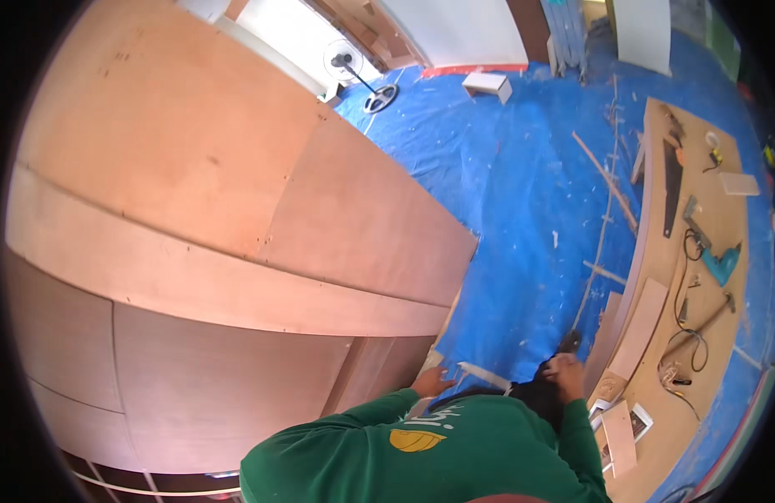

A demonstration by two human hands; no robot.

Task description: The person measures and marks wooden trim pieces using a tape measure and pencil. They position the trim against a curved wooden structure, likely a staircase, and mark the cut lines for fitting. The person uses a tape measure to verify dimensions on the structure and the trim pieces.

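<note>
My left hand (433, 383) is low in the view, beside the near end of a large wood-panelled cabinet (228, 327). Its fingers look spread, and I see nothing held in them. Over my dark-trousered leg (536, 398), my right hand (564, 370) has its fingers curled closed. Whatever it may hold is too small or hidden to make out. A dark object (571, 341), possibly a shoe, shows just beyond that hand. Both arms wear green sleeves.
To the right, a wooden workbench (723, 356) carries a handsaw (672, 189), a teal power tool (722, 266) with a cord, a hammer (707, 323) and wood strips (639, 329). Blue sheeting (521, 218) covers the floor. Farther off stand a fan (360, 77) and a white box (488, 85).
</note>
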